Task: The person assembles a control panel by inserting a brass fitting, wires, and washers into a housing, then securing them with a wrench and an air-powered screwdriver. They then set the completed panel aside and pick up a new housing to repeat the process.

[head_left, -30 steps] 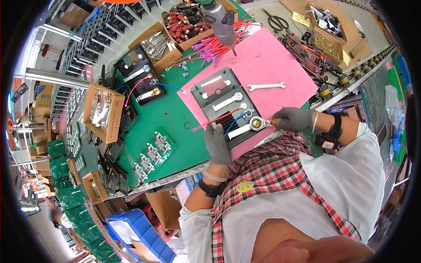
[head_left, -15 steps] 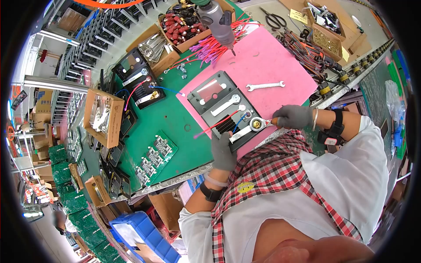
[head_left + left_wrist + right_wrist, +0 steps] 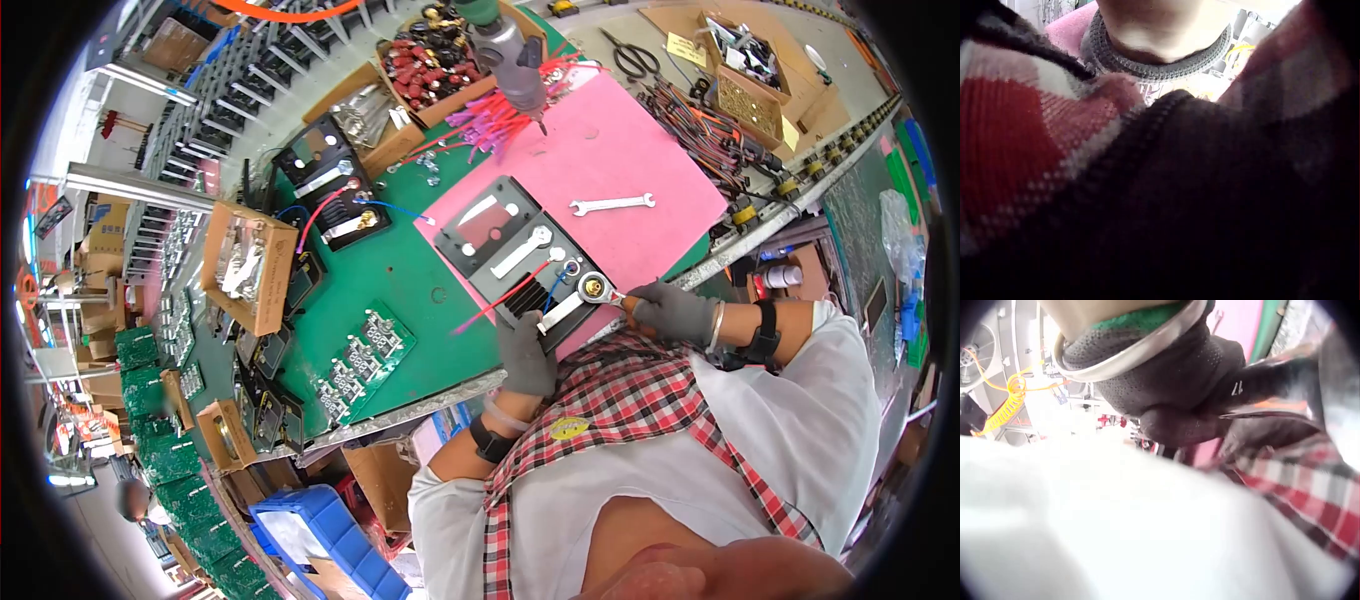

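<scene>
In the head view, an opened black case [image 3: 480,232] lies on the pink mat, with metal bars, a red wire [image 3: 510,292] and a blue wire [image 3: 554,287] inside. My gloved left hand [image 3: 526,358] grips the case's near left corner, thumb on the edge; its other fingertips are hidden. The gloved right hand [image 3: 674,314] holds a ratchet wrench [image 3: 598,289] by its handle. The wrench's round head sits over a brass-coloured fitting at the case's near right corner. The right wrist view shows the glove [image 3: 1172,381] round the shiny handle. Clothing fills most of the left wrist view.
An open-end wrench [image 3: 612,204] lies on the pink mat [image 3: 650,150], and a power driver [image 3: 515,70] hangs above it. A second black case [image 3: 345,225] and a green circuit board [image 3: 362,365] are to the left. Boxes of parts line the back.
My right hand has swung the wrench handle toward my body. The case has shifted slightly nearer and to the right, with the left hand moving along at its corner.
</scene>
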Tool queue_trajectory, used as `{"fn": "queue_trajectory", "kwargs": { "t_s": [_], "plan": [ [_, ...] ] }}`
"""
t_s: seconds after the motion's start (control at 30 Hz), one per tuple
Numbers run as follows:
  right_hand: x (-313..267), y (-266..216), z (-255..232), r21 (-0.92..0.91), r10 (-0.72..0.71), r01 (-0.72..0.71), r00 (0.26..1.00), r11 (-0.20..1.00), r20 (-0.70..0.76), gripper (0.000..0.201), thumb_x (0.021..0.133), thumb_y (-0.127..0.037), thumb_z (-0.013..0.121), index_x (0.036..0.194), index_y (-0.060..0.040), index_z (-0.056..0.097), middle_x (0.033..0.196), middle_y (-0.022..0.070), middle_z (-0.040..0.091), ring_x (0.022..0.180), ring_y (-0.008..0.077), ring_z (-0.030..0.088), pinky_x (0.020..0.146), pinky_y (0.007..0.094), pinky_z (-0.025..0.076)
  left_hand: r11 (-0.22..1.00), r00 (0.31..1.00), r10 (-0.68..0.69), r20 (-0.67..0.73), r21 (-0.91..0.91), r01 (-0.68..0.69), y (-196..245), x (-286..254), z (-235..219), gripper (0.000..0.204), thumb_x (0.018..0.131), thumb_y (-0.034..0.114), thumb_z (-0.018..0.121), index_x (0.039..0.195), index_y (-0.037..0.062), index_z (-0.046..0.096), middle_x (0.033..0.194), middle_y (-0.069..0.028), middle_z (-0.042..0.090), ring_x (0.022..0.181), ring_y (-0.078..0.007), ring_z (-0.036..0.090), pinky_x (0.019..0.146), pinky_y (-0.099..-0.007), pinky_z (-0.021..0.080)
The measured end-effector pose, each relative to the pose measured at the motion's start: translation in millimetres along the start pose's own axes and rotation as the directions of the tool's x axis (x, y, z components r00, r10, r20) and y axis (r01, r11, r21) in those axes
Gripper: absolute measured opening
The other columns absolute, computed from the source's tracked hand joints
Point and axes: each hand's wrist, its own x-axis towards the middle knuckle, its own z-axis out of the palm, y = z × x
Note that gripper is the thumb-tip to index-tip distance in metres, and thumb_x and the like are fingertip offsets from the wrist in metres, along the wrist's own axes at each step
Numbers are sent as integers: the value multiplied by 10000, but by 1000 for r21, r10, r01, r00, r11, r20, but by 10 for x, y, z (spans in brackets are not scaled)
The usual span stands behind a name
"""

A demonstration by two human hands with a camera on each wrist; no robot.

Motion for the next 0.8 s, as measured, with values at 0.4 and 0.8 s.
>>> {"fn": "queue_trajectory", "kwargs": {
  "t_s": [0.4,0.8],
  "plan": [
    [374,-698,-1031,-550,-331,52,843,834,-423,337,799,-114,535,1126,-64,475,778,141,581,576,234,583,532,365,482,831,912,390,128,378,-409,-154,156,-257,348,717,16,617,1046,-10,506,1066,-253,506,917,-406,523,747,-426,443],
    [968,-343,-862,-958,-857,148,495,247,-144,404,720,-142,612,1117,-105,552,1184,131,468,1142,316,412,935,402,382,763,875,478,-77,530,-370,574,740,-1361,233,905,100,410,1070,-24,517,1108,-256,510,938,-392,530,814,-415,428]
  ]
}}
